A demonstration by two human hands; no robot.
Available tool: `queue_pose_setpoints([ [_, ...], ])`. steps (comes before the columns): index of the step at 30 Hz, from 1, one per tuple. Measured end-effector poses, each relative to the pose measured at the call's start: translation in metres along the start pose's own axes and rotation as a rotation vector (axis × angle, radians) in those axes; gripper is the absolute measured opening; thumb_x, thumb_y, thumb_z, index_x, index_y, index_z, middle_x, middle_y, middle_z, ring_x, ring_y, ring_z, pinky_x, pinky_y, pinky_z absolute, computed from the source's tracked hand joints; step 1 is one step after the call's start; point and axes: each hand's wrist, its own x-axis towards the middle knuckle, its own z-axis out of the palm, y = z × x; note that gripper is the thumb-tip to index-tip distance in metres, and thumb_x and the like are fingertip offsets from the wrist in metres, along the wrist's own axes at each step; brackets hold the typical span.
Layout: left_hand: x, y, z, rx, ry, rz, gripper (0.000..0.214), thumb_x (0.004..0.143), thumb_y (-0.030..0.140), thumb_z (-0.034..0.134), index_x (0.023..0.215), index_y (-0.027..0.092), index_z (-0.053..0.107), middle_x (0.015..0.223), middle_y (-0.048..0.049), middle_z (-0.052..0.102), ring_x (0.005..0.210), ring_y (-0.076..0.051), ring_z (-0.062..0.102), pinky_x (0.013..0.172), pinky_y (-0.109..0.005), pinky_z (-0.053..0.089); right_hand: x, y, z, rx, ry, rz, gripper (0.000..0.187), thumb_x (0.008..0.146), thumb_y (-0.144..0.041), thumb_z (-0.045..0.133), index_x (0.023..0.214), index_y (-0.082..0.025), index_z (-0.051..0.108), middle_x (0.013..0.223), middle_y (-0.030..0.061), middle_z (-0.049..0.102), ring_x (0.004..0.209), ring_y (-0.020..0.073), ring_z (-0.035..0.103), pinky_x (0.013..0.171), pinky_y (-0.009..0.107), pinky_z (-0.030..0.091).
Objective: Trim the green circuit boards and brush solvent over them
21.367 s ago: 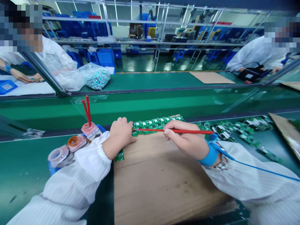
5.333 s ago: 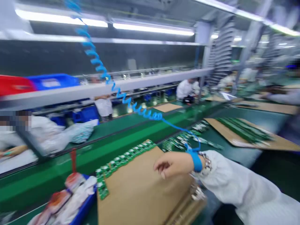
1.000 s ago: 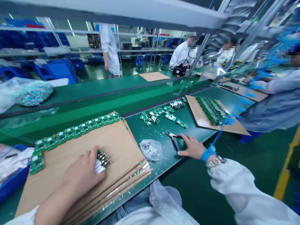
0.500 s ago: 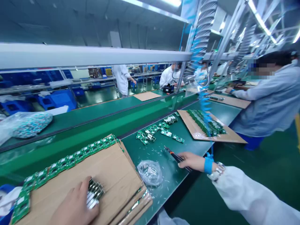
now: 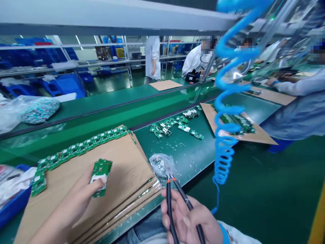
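On a green anti-static desk (image 5: 193, 149), a stack of brown cardboard sheets (image 5: 122, 159) anchors your station. A row of green circuit boards (image 5: 81, 144) lines its far edge, and a blue plastic tray (image 5: 17, 200) sits left of it. Right of the stack lie a crumpled clear plastic bag (image 5: 161, 165) and a loose cluster of green boards (image 5: 175, 125). Farther right, a blue coiled cord (image 5: 223, 135) hangs in the foreground, in front of a brown cardboard sheet (image 5: 256, 134) loaded with more boards.

Your left hand (image 5: 66, 194) reaches over the stack, its grip holding a green circuit board (image 5: 101, 178) above the cardboard, the board's long axis tilted from upper right to lower left. Your right hand (image 5: 188, 217) lies palm up just off the stack's near right corner, its grip holding black-handled, orange-collared pliers (image 5: 177, 203). The handles spread apart, and the tool's long axis points away from you, its tip at the plastic bag.
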Motion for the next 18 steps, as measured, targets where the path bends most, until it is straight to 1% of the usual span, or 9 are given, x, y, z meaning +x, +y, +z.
queue_pose_setpoints([
  [3,-0.014,0.013,0.019,-0.249,-0.138,-0.035,0.061,0.069,0.048,0.052,0.122,0.016,0.051,0.108,-0.0083,0.065,0.093,-0.027,0.061,0.076,-0.035,0.051,-0.002,0.006,0.0,0.008,-0.091,0.115,0.057,0.058,-0.022,0.065,0.114,-0.021,0.053,0.092,0.0065,0.066,0.078,0.0182,0.065,0.068,0.031,0.049],
  [6,-0.022,0.025,0.037,-0.301,-0.212,0.006,0.073,0.067,0.051,0.058,0.129,0.016,0.044,0.117,-0.0105,0.061,0.103,-0.03,0.058,0.088,-0.039,0.046,-0.003,0.0,0.0,-0.033,-0.147,0.224,0.076,0.052,-0.036,0.074,0.122,-0.022,0.047,0.092,0.0077,0.065,0.085,0.0207,0.065,0.078,0.034,0.045],
  [8,-0.026,0.03,0.046,-0.318,-0.283,0.008,0.081,0.067,0.054,0.06,0.134,0.016,0.037,0.12,-0.0124,0.059,0.106,-0.031,0.057,0.09,-0.04,0.046,-0.004,-0.007,-0.002,-0.113,-0.182,0.251,0.084,0.05,-0.044,0.077,0.125,-0.026,0.044,0.094,0.0062,0.062,0.086,0.0214,0.063,0.079,0.036,0.044],
  [10,-0.029,0.032,0.054,-0.306,-0.319,0.013,0.083,0.068,0.056,0.06,0.136,0.017,0.033,0.126,-0.0136,0.055,0.109,-0.032,0.056,0.09,-0.041,0.046,-0.005,-0.017,-0.003,-0.367,-0.169,0.129,0.082,0.055,-0.049,0.075,0.128,-0.029,0.042,0.097,0.0056,0.058,0.089,0.0219,0.06,0.081,0.038,0.044],
  [11,-0.03,0.033,0.058,-0.292,-0.312,0.022,0.084,0.068,0.056,0.06,0.137,0.017,0.032,0.13,-0.0136,0.052,0.112,-0.033,0.055,0.09,-0.04,0.046,-0.006,-0.023,-0.003,-0.592,-0.12,0.011,0.078,0.06,-0.047,0.073,0.13,-0.031,0.041,0.102,0.0062,0.056,0.094,0.0228,0.057,0.084,0.04,0.043],
  [13,-0.033,0.035,0.065,-0.254,-0.277,0.047,0.082,0.067,0.053,0.06,0.137,0.019,0.033,0.135,-0.0126,0.048,0.116,-0.033,0.052,0.092,-0.041,0.046,-0.006,-0.037,-0.003,-1.168,0.036,-0.268,0.073,0.068,-0.035,0.069,0.134,-0.032,0.038,0.112,0.0084,0.051,0.104,0.0253,0.051,0.092,0.043,0.039],
  [15,-0.036,0.039,0.071,-0.201,-0.243,0.06,0.079,0.066,0.048,0.058,0.136,0.019,0.035,0.133,-0.0118,0.051,0.115,-0.033,0.054,0.094,-0.043,0.044,-0.006,-0.05,0.0,-1.692,0.192,-0.508,0.076,0.069,-0.022,0.064,0.138,-0.032,0.033,0.118,0.0103,0.044,0.109,0.028,0.046,0.094,0.047,0.038],
  [16,-0.037,0.042,0.074,-0.166,-0.227,0.055,0.077,0.065,0.046,0.057,0.134,0.019,0.037,0.132,-0.0119,0.052,0.114,-0.033,0.054,0.096,-0.044,0.043,-0.005,-0.055,0.001,-1.882,0.228,-0.595,0.078,0.068,-0.019,0.062,0.138,-0.031,0.031,0.118,0.011,0.042,0.107,0.0288,0.046,0.091,0.048,0.039],
  [18,-0.039,0.049,0.079,-0.089,-0.187,0.029,0.076,0.061,0.042,0.057,0.131,0.017,0.041,0.131,-0.0128,0.054,0.117,-0.034,0.052,0.098,-0.047,0.041,-0.002,-0.062,0.005,-2.124,0.246,-0.7,0.078,0.066,-0.018,0.06,0.137,-0.029,0.031,0.113,0.0115,0.041,0.101,0.029,0.046,0.084,0.049,0.042],
])
